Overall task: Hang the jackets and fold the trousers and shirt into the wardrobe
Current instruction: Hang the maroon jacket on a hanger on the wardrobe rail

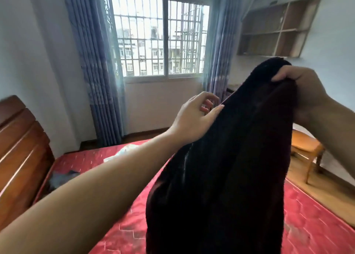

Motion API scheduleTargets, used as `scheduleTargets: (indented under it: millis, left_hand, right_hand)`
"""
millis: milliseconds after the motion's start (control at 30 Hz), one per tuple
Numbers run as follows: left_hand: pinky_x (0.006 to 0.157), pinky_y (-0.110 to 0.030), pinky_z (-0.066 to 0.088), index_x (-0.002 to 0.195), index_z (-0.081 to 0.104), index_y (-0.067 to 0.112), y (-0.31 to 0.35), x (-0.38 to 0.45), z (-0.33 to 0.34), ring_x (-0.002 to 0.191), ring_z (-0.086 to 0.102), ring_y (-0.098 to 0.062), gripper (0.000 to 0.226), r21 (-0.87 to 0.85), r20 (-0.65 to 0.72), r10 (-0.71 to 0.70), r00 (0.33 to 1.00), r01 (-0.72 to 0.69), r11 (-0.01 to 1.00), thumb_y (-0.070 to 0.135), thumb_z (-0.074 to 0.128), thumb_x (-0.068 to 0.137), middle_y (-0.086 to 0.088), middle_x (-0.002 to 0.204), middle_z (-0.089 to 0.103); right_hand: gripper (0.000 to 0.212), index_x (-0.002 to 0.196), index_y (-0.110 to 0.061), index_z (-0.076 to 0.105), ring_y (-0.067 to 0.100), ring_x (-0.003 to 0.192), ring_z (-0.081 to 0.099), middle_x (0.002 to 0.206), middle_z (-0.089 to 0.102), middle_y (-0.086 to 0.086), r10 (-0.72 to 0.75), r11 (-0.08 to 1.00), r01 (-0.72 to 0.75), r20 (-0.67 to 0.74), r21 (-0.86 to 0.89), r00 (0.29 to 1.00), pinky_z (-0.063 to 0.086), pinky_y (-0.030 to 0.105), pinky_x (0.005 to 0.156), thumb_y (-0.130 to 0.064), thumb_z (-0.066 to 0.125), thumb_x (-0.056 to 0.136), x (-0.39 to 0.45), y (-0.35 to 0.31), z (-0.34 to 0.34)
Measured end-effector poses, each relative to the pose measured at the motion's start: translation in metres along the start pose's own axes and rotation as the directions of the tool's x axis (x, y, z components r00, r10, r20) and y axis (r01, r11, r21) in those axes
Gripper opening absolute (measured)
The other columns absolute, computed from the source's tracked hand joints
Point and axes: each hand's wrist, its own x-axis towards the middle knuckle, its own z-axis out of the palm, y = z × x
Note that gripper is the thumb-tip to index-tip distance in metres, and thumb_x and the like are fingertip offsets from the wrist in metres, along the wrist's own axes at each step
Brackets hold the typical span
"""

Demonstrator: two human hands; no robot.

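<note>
Nearest, at 6 o'clock: dark garment (221, 177), held up in the air over the red mattress (311, 225), hanging in long folds from a raised top edge at 2 o'clock; jacket or trousers, cannot tell, though a pale line like a zip runs down its left fold. Right hand (299, 88) at 2 o'clock, fingers curled tight over the top edge of the cloth, gripping it and taking its weight. Left hand (194, 117) at the centre, arm stretched in from 8 o'clock; thumb lying straight against the garment's left edge, fingers loosely bent and apart behind it, not closed round the cloth. Further out on the mattress, toward 9 o'clock: pale clothes (123, 154) and a small grey-blue heap (61, 179), both well apart from the held garment. Wooden headboard (21, 154) at 9 o'clock, touching the mattress edge. Wooden stool (305, 150) at 3 o'clock, on the floor beside the bed. Farthest: barred window (163, 38) at 12 o'clock between blue curtains (94, 71); open wall shelves (276, 29) at 1 o'clock.
</note>
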Motion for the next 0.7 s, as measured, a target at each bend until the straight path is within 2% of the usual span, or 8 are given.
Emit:
scheduleTargets:
  millis: [67, 133, 167, 233, 333, 533, 633, 700]
  left_hand:
    - [0.074, -0.031, 0.056, 0.092, 0.066, 0.043, 0.011, -0.009, 0.039, 0.08, 0.063, -0.003, 0.028, -0.174, 0.118, -0.099, 0.988, 0.119, 0.978, 0.065, 0.064, 0.076, 0.015, 0.088, 0.067]
    - [0.092, -0.037, 0.053, 0.094, 0.064, 0.054, 0.02, -0.018, 0.078, 0.1, 0.064, -0.005, 0.031, -0.14, 0.406, -0.144, 0.903, 0.217, 0.966, 0.072, 0.065, 0.069, 0.022, 0.097, 0.069]
    - [0.094, -0.033, 0.051, 0.092, 0.062, 0.059, 0.023, -0.022, 0.095, 0.104, 0.062, -0.001, 0.029, -0.053, 0.508, -0.128, 0.852, 0.18, 0.982, 0.069, 0.07, 0.066, 0.028, 0.097, 0.068]
    - [0.078, -0.017, 0.047, 0.079, 0.061, 0.058, 0.031, -0.025, 0.129, 0.083, 0.058, 0.017, 0.023, 0.098, 0.591, -0.073, 0.804, 0.018, 0.995, 0.05, 0.077, 0.065, 0.029, 0.078, 0.065]
    - [0.056, -0.002, 0.037, 0.064, 0.061, 0.033, 0.045, -0.014, 0.171, 0.059, 0.051, 0.021, 0.027, 0.096, 0.544, -0.047, 0.838, -0.007, 0.995, 0.02, 0.083, 0.071, 0.017, 0.06, 0.054]
    - [0.058, -0.017, 0.049, 0.068, 0.072, 0.029, 0.104, 0.037, 0.23, 0.057, 0.062, 0.001, 0.018, -0.129, 0.415, -0.072, 0.907, 0.137, 0.982, 0.018, 0.08, 0.079, 0.015, 0.064, 0.069]
    - [0.064, -0.019, 0.055, 0.081, 0.077, 0.029, 0.154, 0.066, 0.263, 0.068, 0.069, -0.002, 0.008, -0.188, 0.327, 0.055, 0.943, 0.008, 0.982, 0.022, 0.079, 0.08, 0.012, 0.074, 0.075]
    - [0.072, -0.025, 0.057, 0.09, 0.079, 0.024, 0.188, 0.083, 0.288, 0.078, 0.072, -0.01, 0.012, -0.161, 0.312, 0.117, 0.943, -0.069, 0.984, 0.026, 0.08, 0.078, 0.005, 0.081, 0.076]
  right_hand:
    - [0.029, 0.096, -0.006, 0.057, 0.022, 0.074, 0.061, 0.085, 0.059, 0.009, -0.017, 0.999, 0.018, -0.032, 0.036, 0.999, 0.056, 0.026, 0.067, -0.008, 0.029, 0.087, -0.016, -0.015, -0.034]
    - [0.03, 0.097, -0.005, 0.057, 0.023, 0.073, 0.061, 0.084, 0.06, 0.009, -0.049, 0.998, 0.051, -0.079, 0.028, 0.996, 0.056, 0.025, 0.067, -0.007, 0.029, 0.086, -0.035, -0.031, -0.068]
    - [0.027, 0.092, -0.006, 0.056, 0.023, 0.072, 0.059, 0.081, 0.058, 0.009, -0.064, 0.998, 0.066, -0.107, 0.017, 0.992, 0.054, 0.025, 0.066, -0.007, 0.03, 0.084, -0.045, -0.041, -0.085]
    - [0.015, 0.083, -0.011, 0.051, 0.021, 0.068, 0.054, 0.077, 0.051, 0.007, -0.088, 0.996, 0.086, -0.158, -0.019, 0.984, 0.051, 0.024, 0.063, -0.007, 0.038, 0.076, -0.066, -0.06, -0.117]
    - [0.008, 0.067, -0.016, 0.05, 0.017, 0.057, 0.051, 0.065, 0.049, 0.002, -0.095, 0.99, 0.067, -0.242, -0.121, 0.966, 0.048, 0.021, 0.056, -0.01, 0.046, 0.069, -0.098, -0.089, -0.165]
    - [0.007, 0.064, -0.018, 0.046, 0.018, 0.049, 0.044, 0.061, 0.042, 0.002, -0.041, 0.919, -0.171, -0.518, -0.355, 0.854, 0.038, 0.024, 0.046, -0.014, 0.051, 0.066, -0.177, -0.129, -0.273]
    - [0.008, 0.071, -0.015, 0.055, 0.013, 0.049, 0.05, 0.066, 0.05, 0.003, -0.191, 0.684, -0.403, -0.682, -0.608, 0.706, 0.038, 0.022, 0.044, -0.016, 0.057, 0.079, -0.213, -0.123, -0.316]
    - [0.024, 0.105, -0.017, 0.057, 0.017, 0.077, 0.06, 0.094, 0.059, 0.004, -0.287, 0.467, -0.569, -0.724, -0.677, 0.627, 0.046, 0.028, 0.063, -0.025, 0.062, 0.082, -0.236, -0.118, -0.335]
